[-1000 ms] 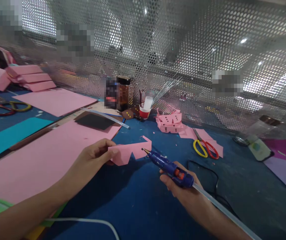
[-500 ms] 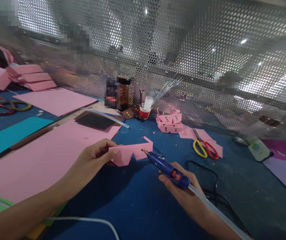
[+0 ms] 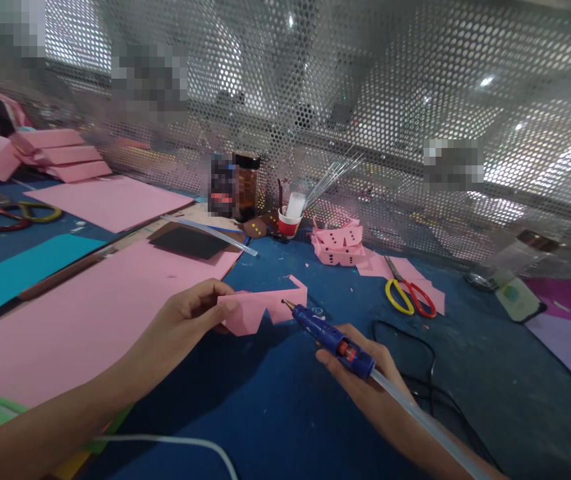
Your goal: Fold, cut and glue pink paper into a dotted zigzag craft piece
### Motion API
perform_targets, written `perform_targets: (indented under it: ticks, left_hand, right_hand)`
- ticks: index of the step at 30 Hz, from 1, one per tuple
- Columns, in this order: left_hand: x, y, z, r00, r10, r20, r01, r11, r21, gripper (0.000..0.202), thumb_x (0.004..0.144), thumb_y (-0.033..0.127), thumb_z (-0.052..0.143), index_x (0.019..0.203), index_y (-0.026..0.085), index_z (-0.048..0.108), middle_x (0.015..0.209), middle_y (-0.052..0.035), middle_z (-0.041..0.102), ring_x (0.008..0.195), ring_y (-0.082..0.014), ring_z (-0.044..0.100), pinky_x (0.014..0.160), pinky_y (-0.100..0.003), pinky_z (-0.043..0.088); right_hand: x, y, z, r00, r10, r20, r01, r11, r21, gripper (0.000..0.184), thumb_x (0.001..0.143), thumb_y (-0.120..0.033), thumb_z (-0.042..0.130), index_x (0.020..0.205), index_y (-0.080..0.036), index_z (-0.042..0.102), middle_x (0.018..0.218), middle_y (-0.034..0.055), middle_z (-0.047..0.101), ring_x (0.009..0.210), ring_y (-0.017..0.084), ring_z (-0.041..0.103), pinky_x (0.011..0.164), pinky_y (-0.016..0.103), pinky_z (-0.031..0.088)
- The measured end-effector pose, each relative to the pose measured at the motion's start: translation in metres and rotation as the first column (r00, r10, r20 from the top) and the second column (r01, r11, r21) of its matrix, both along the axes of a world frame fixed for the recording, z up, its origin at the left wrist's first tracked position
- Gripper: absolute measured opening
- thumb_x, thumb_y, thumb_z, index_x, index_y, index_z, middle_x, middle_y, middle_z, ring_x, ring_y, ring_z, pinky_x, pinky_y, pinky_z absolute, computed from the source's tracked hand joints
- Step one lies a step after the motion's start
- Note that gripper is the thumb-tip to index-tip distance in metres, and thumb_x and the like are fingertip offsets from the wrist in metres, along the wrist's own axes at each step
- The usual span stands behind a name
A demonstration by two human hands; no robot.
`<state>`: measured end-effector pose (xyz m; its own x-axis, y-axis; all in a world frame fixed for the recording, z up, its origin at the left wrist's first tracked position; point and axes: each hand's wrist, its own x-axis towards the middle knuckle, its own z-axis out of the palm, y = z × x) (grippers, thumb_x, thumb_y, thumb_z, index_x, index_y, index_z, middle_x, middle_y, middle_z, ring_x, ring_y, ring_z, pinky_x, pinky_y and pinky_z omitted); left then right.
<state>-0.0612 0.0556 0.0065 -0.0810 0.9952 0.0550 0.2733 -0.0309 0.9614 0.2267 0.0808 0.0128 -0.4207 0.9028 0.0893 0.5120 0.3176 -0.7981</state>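
My left hand pinches the left end of a folded pink paper cutout shaped like a pair of glasses, held above the blue table. In my right hand is a blue hot glue gun, with a clear glue stick running out of its back end. The nozzle is at the right half of the cutout; whether it touches the paper I cannot tell. Behind them sit pink paper glasses in a stack, with black dots on their fronts.
Yellow-and-red scissors lie on pink paper to the right, near a black cord. A red-and-white cup and a dark-lidded jar stand by the perforated metal screen. Large pink sheets cover the left side.
The cutout and my left hand have barely moved. The glue gun has shifted very slightly left along the paper.
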Motion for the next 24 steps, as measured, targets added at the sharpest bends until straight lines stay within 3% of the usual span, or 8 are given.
perform_targets:
  ticks: [17,24]
  left_hand:
    - [-0.0024,0.0,-0.0044,1.0,-0.014,0.001,0.014,1.0,-0.018,0.028,0.09,0.051,0.061,0.089,0.023,0.065,0.083,0.0002,0.062,0.08,-0.0179,0.058,0.073,-0.027,0.05]
    - [-0.002,0.001,-0.0026,1.0,-0.01,0.005,0.01,1.0,-0.002,0.028,0.09,0.05,0.06,0.087,0.022,0.064,0.082,0.0008,0.061,0.08,-0.018,0.058,0.073,-0.027,0.05]
  right_hand:
    - [-0.0005,0.0028,-0.0021,1.0,0.001,0.005,-0.001,1.0,-0.001,0.017,0.089,-0.034,0.061,0.095,-0.018,0.063,0.074,-0.0002,0.058,0.063,0.012,0.05,0.053,0.021,0.037]
    - [0.001,0.0004,0.0009,1.0,-0.009,-0.008,0.009,1.0,0.004,0.019,0.09,-0.035,0.06,0.098,-0.018,0.063,0.071,-0.0007,0.055,0.061,0.012,0.047,0.048,0.021,0.033]
